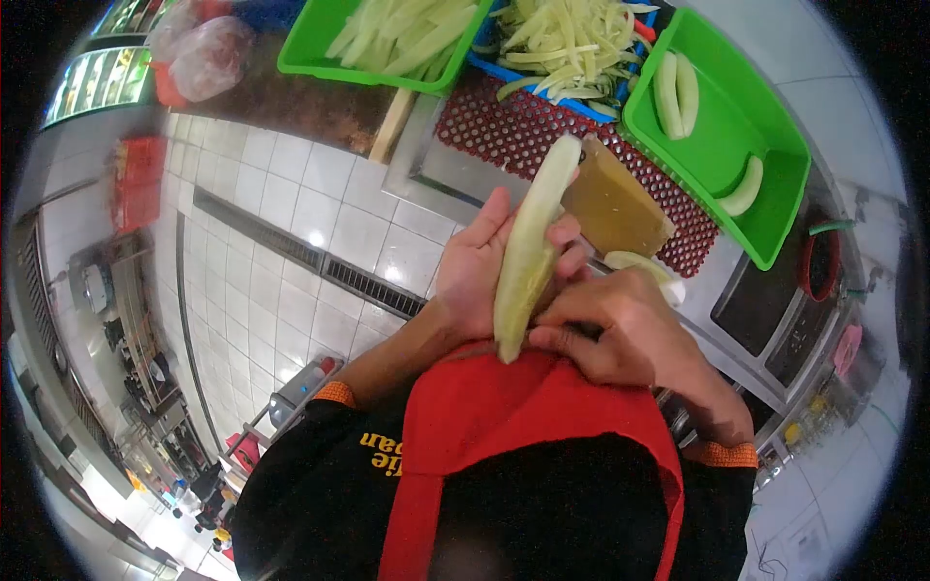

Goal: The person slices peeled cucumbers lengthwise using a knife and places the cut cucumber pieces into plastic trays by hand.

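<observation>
A long, peeled, pale green cucumber (533,252) is held tilted in front of my chest, its upper end pointing away from me. My left hand (475,261) is closed around it, palm up, with fingertips showing on its right side. My right hand (625,324) is beside the cucumber's lower end, fingers curled and pressed together; anything inside them is hidden. Beyond the hands, a broad brownish flat blade (615,203), like a cleaver, lies on a red perforated mat (494,126). A pale green piece (639,263) shows partly behind my right hand.
A blue basket (523,77) holds a heap of peelings (572,44). One green tub (320,66) contains cut pale strips (402,39); another green tub (722,160) holds several peeled cucumbers (678,95). A metal counter (436,184) edges the white-tiled floor with its drain grate (373,289).
</observation>
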### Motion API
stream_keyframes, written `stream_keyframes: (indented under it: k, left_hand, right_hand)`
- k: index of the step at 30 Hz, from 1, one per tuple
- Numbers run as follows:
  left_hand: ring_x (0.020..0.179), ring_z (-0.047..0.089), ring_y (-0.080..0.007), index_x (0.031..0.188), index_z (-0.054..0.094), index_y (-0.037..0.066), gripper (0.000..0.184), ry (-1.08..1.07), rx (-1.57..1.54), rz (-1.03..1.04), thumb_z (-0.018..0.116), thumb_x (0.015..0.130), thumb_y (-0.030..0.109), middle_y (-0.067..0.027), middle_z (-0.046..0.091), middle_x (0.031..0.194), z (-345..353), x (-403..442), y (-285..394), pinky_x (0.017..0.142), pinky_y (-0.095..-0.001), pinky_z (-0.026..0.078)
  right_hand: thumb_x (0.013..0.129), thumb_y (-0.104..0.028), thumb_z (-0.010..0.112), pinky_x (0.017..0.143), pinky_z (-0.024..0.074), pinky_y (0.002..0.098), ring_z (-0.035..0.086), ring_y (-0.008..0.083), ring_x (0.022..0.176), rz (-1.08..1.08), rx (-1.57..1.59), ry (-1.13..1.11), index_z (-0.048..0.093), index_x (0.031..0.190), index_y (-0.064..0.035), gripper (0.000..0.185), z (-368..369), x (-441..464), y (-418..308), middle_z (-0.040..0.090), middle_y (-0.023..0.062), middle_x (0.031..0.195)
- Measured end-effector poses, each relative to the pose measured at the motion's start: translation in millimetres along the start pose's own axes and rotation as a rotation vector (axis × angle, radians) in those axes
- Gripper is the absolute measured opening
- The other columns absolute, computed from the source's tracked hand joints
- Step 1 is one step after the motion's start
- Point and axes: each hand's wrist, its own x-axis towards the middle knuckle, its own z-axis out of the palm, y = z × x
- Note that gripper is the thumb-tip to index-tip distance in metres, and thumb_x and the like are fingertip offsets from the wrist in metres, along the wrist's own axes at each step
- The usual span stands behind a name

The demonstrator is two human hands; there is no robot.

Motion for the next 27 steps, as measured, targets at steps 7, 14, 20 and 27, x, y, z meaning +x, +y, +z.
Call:
stream_keyframes:
  k: [7,14,20,27]
  left_hand:
    - [0.067,0.037,-0.0150,0.143,0.032,0.016,0.054,0.088,0.061,0.015,0.028,0.099,0.048,-0.0017,0.039,0.084,7.3,14.4,5.5,0.066,-0.0303,0.036]
    - [0.066,0.037,-0.0145,0.129,0.043,0.013,0.038,-0.081,0.209,0.071,0.039,0.100,0.037,-0.0011,0.042,0.080,35.9,120.7,81.1,0.060,-0.0282,0.034]
    - [0.076,0.051,-0.0211,0.122,0.045,0.012,0.031,0.293,0.716,0.347,0.037,0.100,0.033,-0.0051,0.046,0.083,49.0,226.2,153.3,0.070,-0.0384,0.050]
    - [0.092,0.056,-0.0289,0.134,0.042,0.010,0.042,0.190,1.045,0.068,0.040,0.099,0.032,-0.0092,0.048,0.091,29.3,239.7,196.9,0.080,-0.0483,0.053]
  right_hand:
    - [0.074,-0.012,0.074,0.059,0.0476,0.0323,0.063,0.0253,0.065,-0.054,0.163,0.018,0.070,0.079,-0.0046,0.010,-11.5,5.1,7.1,0.065,0.0118,0.070]
    - [0.082,-0.015,0.071,0.055,0.0422,0.0259,0.051,0.0070,0.060,0.105,0.247,0.213,0.068,0.080,-0.0010,0.015,-59.5,63.6,28.9,0.062,-0.0009,0.068]
    - [0.087,-0.019,0.068,0.049,0.0334,0.0217,0.043,0.0025,0.056,-0.007,0.251,0.535,0.068,0.082,-0.0016,0.018,-97.0,104.7,80.2,0.054,-0.0051,0.062]
    - [0.090,-0.024,0.064,0.043,0.0269,0.0217,0.038,0.0027,0.048,0.171,0.581,0.751,0.065,0.085,-0.0014,0.023,-130.6,104.2,118.2,0.050,-0.0045,0.060]
